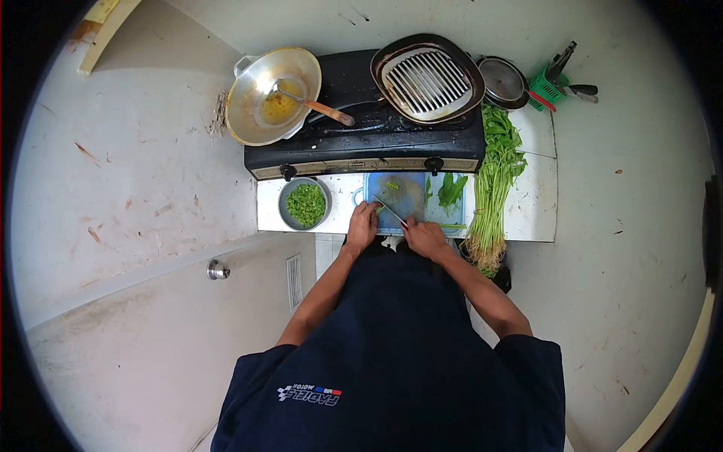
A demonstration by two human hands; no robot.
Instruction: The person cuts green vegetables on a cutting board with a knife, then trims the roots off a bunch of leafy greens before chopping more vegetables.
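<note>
Board point(409, 200): on the counter point(527, 215), stove point(365, 139) close behind.
Left hand point(364, 221): at the board's front left edge, fingers curled — you can't tell if they pinch the greens point(379, 210).
Right hand point(426, 236): wrapped round the knife point(389, 210), at the board's front edge.
Bowl point(283, 205): left of the board — small gap between.
Leafy bunch point(493, 181): right of the board, roots point(483, 248) past the counter's edge.

Both hands point(362, 221) point(426, 239) close together, forearms point(322, 290) point(482, 290) angled inward

Knife's point(390, 212) got a slim silvery blade, slanted over the front of that scuffed blue board point(410, 197). Skinny green stalk point(453, 226) lies crosswise up front, kinda near the board's right edge from here.
</note>
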